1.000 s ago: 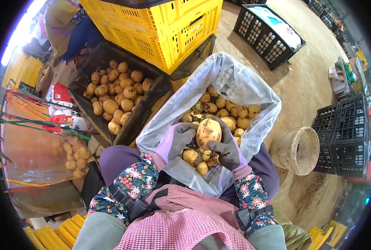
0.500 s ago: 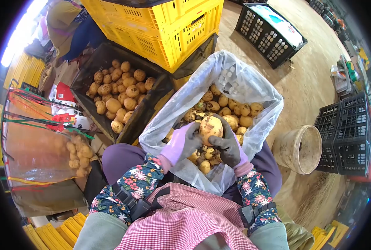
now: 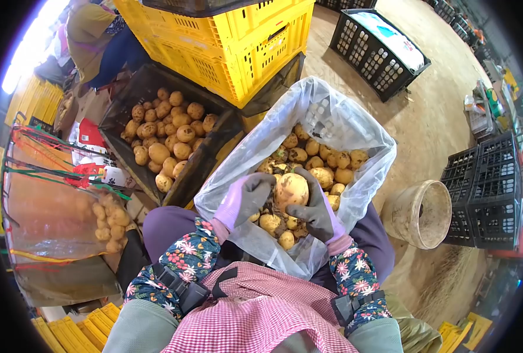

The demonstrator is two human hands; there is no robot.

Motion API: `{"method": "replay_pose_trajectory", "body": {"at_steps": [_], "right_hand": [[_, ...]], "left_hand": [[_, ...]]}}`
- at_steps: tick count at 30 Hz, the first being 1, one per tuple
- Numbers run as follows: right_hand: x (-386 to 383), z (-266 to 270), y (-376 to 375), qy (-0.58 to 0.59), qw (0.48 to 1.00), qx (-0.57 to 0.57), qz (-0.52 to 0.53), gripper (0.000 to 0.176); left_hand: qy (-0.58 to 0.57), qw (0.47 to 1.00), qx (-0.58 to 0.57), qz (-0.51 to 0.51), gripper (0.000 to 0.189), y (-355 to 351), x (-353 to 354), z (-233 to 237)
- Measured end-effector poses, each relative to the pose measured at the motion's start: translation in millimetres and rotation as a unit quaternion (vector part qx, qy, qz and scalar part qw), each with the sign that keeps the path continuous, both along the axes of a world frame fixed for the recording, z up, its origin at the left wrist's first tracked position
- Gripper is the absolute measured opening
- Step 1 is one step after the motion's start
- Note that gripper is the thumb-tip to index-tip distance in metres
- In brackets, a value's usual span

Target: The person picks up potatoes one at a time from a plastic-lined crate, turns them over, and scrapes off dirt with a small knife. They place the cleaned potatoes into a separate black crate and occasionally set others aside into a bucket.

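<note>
A large potato (image 3: 291, 192) with patches of dirt is held above the lined crate by my right hand (image 3: 315, 213), whose gloved fingers wrap its right side. Just left of the potato is my left hand (image 3: 251, 199), in a grey and purple glove, its fingers curled together; whether they pinch anything is hidden. Beneath both hands, a clear plastic liner (image 3: 355, 126) covers a crate holding several loose potatoes (image 3: 322, 175), some with dark soil on them.
At the left stands a dark-lined crate (image 3: 211, 144) of potatoes, beside stacked yellow crates (image 3: 246, 59). A net bag (image 3: 49, 217) with potatoes lies far left. Right are a dirty bucket (image 3: 417, 213) and black crates (image 3: 492, 191). Another person (image 3: 91, 35) sits upper left.
My left hand has come away from the potato and moved slightly left, its fingers curling. The potato has shifted a little left and down in my right hand.
</note>
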State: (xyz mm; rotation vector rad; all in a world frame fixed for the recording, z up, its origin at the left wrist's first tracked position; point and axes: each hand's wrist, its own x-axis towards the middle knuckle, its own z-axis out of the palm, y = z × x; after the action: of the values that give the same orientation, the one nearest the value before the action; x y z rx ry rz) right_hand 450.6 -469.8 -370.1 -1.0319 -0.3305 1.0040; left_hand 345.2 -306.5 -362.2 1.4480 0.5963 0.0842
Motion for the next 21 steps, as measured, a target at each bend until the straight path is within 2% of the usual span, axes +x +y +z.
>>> {"method": "replay_pose_trajectory", "body": {"at_steps": [1,3,5,7,8,9,10,11,13,14,15,17,19,20,21], "right_hand": [[1,3,1,0.001,1.0,0.001,0.001,0.085],[4,13,4,-0.14,0.989,-0.043,0.035,0.088],[4,14,5,-0.127,0.991,-0.031,0.043,0.085],[5,8,2,-0.122,0.99,-0.046,0.047,0.083],[6,6,-1,-0.123,0.99,-0.048,0.041,0.083],[7,4,0,-0.168,0.983,-0.059,0.041,0.082],[7,3,0,-0.21,0.974,-0.068,0.042,0.08],[7,8,1,-0.208,0.975,-0.068,0.037,0.08],[5,22,1,-0.171,0.974,-0.145,0.009,0.069],[7,6,5,-0.424,0.896,-0.122,-0.04,0.063],[6,-1,3,-0.423,0.897,-0.121,-0.038,0.063],[4,12,8,-0.486,0.864,-0.134,-0.005,0.065],[1,12,5,-0.286,0.95,-0.125,0.018,0.051],[1,17,4,-0.196,0.966,-0.166,0.012,0.047],[4,22,2,-0.105,0.973,-0.205,0.006,0.044]], "left_hand": [[0.001,1.0,0.001,0.001,0.028,2,2,13],[-0.018,0.998,-0.06,-0.016,0.027,3,7,33],[0.017,0.997,-0.067,-0.015,0.029,1,6,23],[-0.035,0.986,0.144,-0.072,0.032,7,9,-4],[0.028,0.998,0.004,-0.047,0.034,8,7,-10],[0.026,0.998,0.004,-0.051,0.034,7,4,-15],[0.029,0.998,0.05,-0.014,0.035,5,3,-4],[0.033,0.994,0.097,0.022,0.036,3,2,4],[0.02,0.995,0.092,0.015,0.041,-8,-3,12],[-0.008,0.994,-0.106,0.004,0.044,-16,-5,18],[-0.038,0.953,-0.3,-0.005,0.047,-24,-5,20],[-0.056,0.94,-0.335,-0.011,0.05,-30,-1,5],[-0.118,0.932,-0.337,-0.066,0.049,-32,-2,-10],[-0.067,0.926,-0.366,0.068,0.05,-36,0,-1],[-0.033,0.934,-0.339,0.108,0.054,-30,-5,14]]}}
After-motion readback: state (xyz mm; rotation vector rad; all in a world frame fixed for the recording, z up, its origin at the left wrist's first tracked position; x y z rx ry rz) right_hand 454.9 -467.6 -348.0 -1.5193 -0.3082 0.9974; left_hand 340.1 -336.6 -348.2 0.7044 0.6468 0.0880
